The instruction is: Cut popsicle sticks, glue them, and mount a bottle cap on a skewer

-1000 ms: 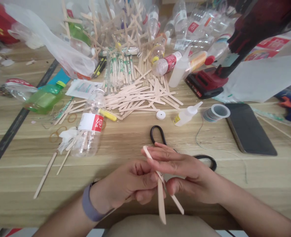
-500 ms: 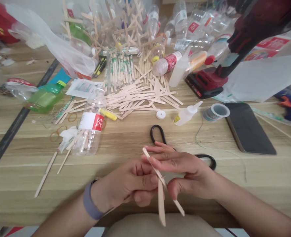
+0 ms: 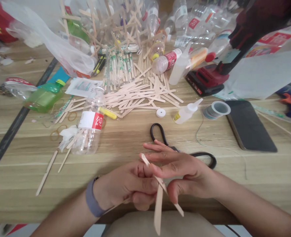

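Sticks [image 3: 158, 209], two, flat, pale wood; crossed above the near edge of the table [image 3: 125, 138], lower ends apart. Left hand [image 3: 141, 181]: closed on both, thumb pressed beside the crossing. Right hand [image 3: 184, 174]: loosely open, fingers spread, index finger against one stick's upper end, thumb beside its lower half. Status, as judged: crossing formed, held by hand; whether glued or tied, cannot be told.

Scissors [image 3: 173, 148], black-handled, partly hidden beyond the right hand. Bottle [image 3: 89, 120], clear, upright, farther left; sticks show through it, inside or behind unclear. Phone [image 3: 251, 126], dark, flat, at right. Spool [image 3: 215, 112], thread trailing; beside the phone. Glue [image 3: 187, 112], nozzle tilted; white cap [image 3: 160, 113] apart from it.

Pile [image 3: 135, 98], loose sticks, many, apparently unworked. Drill [image 3: 209, 77], red and black, to its right. Lattice [image 3: 125, 26], sticks at many angles, seemingly assembled; joints too small to tell.
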A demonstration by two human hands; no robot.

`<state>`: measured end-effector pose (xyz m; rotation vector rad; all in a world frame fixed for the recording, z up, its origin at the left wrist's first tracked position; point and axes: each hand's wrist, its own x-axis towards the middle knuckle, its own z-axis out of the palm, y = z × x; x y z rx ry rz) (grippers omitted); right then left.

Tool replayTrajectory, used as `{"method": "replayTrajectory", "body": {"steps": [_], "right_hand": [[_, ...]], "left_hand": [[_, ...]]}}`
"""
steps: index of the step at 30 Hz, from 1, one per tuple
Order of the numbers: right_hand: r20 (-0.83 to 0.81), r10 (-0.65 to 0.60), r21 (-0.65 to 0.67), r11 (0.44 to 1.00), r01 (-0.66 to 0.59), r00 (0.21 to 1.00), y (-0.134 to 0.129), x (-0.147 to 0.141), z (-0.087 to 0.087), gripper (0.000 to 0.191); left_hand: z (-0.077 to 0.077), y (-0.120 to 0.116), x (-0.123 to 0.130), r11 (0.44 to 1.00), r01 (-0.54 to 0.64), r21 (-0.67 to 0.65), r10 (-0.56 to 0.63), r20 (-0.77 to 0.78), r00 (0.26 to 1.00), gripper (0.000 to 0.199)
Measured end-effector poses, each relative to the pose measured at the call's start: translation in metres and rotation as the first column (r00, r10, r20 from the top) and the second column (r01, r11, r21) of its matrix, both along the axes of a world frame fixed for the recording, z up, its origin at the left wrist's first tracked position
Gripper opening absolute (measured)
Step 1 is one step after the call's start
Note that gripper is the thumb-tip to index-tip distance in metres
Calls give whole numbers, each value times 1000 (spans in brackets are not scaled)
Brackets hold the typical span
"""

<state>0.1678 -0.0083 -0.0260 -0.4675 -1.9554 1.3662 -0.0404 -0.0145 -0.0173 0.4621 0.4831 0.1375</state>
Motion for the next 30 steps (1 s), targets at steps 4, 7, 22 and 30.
{"method": "replayTrajectory", "body": {"steps": [4,7,22,30], "right_hand": [[10,-16,-14,1000,16,1000,-1,0,-3,62],[15,-15,-15,1000,15,1000,-2,1,-5,61],[81,-77,73,995,71,994,1,8,-8,61],[80,-70,64,996,65,994,2,6,-10,62]], "left_hand": [[1,0,1,999,-18,36,18,-7,1000,35],[2,0,1,999,-10,50,12,-33,999,36],[-2,2,3,994,-62,94,57,53,997,38],[-2,4,3,996,-45,82,39,71,997,32]]}}
